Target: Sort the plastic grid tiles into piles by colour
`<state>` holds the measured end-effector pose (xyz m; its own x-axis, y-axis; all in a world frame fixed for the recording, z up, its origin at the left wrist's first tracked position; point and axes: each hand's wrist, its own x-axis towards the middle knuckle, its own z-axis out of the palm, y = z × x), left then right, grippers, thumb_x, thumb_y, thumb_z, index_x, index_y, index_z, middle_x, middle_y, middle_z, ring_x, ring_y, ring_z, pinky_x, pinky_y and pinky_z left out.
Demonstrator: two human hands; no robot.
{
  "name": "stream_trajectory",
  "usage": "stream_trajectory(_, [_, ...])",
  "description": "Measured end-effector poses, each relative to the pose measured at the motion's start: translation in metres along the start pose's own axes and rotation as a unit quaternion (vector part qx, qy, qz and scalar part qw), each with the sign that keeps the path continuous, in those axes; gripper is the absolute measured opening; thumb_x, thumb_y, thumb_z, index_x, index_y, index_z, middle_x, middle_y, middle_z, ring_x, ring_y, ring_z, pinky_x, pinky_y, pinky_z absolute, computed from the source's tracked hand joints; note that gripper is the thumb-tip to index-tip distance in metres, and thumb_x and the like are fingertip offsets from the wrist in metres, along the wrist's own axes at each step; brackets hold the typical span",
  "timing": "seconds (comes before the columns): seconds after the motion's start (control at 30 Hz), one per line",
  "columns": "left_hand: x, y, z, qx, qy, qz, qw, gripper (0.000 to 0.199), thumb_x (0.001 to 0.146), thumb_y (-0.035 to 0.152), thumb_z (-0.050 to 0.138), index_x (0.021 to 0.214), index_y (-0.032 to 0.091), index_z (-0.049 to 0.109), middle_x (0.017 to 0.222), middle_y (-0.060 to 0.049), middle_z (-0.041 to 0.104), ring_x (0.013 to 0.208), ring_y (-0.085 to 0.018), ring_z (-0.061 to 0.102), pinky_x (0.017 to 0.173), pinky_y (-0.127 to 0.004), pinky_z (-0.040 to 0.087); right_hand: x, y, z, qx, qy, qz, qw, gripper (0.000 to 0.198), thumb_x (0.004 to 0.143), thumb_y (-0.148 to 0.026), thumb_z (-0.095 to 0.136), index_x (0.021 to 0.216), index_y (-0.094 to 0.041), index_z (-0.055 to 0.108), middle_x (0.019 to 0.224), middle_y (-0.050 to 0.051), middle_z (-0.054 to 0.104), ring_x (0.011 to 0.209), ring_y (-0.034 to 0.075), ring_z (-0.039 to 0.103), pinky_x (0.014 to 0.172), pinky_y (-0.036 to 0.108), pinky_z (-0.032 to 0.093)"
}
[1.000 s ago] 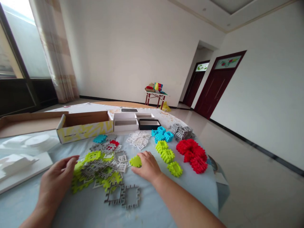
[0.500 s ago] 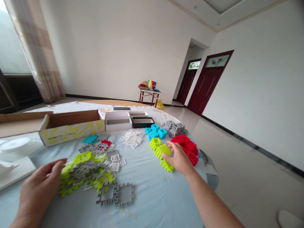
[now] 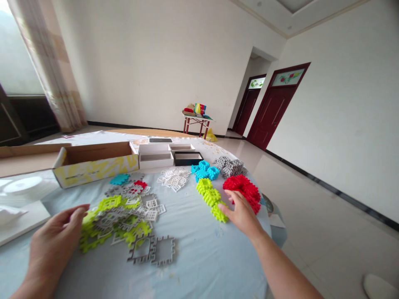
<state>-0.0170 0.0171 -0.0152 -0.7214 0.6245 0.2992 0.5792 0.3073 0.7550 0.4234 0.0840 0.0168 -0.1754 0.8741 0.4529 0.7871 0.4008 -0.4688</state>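
Observation:
My right hand is open above the right side of the table, thumb and fingers apart. Its thumb is by a row of yellow-green interlocking plastic building pieces, and its fingers reach over the edge of the red pieces. On the left, my left hand is closed, thumb near index finger; whatever it may hold is hidden. Beside its fingertips lies a mixed heap of yellow-green, grey and white flat pieces. Two dark grey square frames lie at the heap's near edge.
Blue pieces and grey stacks sit behind the yellow-green row. White window-like pieces form a middle pile. A cardboard box, small white boxes and a black one line the back; white plastic containers stand left.
My right hand has let go of a yellow-green piece, now down among the row, and moved slightly right. My left hand has hardly moved. The view has shifted slightly.

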Motion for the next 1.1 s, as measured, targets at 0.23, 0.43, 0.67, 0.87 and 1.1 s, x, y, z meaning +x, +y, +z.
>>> stream_trajectory(0.23, [-0.009, 0.025, -0.01, -0.028, -0.037, -0.027, 0.999, 0.04, 0.072, 0.044, 0.046, 0.097, 0.018, 0.064, 0.08, -0.003, 0.067, 0.078, -0.018, 0.06, 0.064, -0.022, 0.042, 0.003, -0.063, 0.025, 0.089, -0.08, -0.102, 0.987, 0.027, 0.08, -0.028, 0.054, 0.106, -0.021, 0.056, 0.098, 0.007, 0.059, 0.089, 0.019, 0.056, 0.084, 0.035, 0.045])
stream_trajectory(0.43, [-0.011, 0.024, -0.012, -0.052, -0.036, -0.041, 0.997, 0.039, 0.072, 0.041, 0.047, 0.098, 0.017, 0.064, 0.087, -0.005, 0.067, 0.081, -0.018, 0.06, 0.069, -0.023, 0.042, -0.015, -0.106, 0.057, 0.159, -0.238, -0.208, 0.935, 0.045, 0.069, -0.042, 0.067, 0.109, -0.023, 0.058, 0.103, 0.006, 0.06, 0.098, 0.02, 0.053, 0.09, 0.032, 0.041])
stream_trajectory(0.67, [-0.012, 0.024, -0.012, -0.063, -0.039, -0.039, 0.996, 0.038, 0.072, 0.041, 0.048, 0.098, 0.017, 0.063, 0.086, -0.005, 0.066, 0.079, -0.017, 0.059, 0.068, -0.022, 0.041, -0.027, -0.107, 0.065, 0.151, -0.283, -0.256, 0.912, 0.046, 0.066, -0.042, 0.07, 0.106, -0.023, 0.061, 0.106, 0.005, 0.061, 0.098, 0.019, 0.053, 0.091, 0.032, 0.036])
stream_trajectory(0.87, [-0.012, 0.026, -0.009, -0.058, -0.027, -0.041, 0.997, 0.036, 0.073, 0.041, 0.047, 0.094, 0.018, 0.064, 0.082, -0.003, 0.066, 0.076, -0.016, 0.059, 0.066, -0.022, 0.04, -0.01, -0.102, 0.067, 0.163, -0.214, -0.202, 0.942, 0.022, 0.087, -0.03, 0.046, 0.083, -0.018, 0.065, 0.081, 0.003, 0.067, 0.082, 0.015, 0.057, 0.08, 0.027, 0.038])
stream_trajectory(1.1, [-0.012, 0.023, -0.01, -0.05, -0.04, -0.031, 0.997, 0.034, 0.075, 0.041, 0.047, 0.097, 0.019, 0.062, 0.086, -0.002, 0.065, 0.079, -0.015, 0.059, 0.069, -0.022, 0.041, 0.007, -0.084, 0.081, 0.19, -0.196, -0.094, 0.957, 0.033, 0.089, -0.035, 0.038, 0.077, -0.016, 0.063, 0.071, 0.003, 0.063, 0.069, 0.015, 0.056, 0.065, 0.022, 0.041])
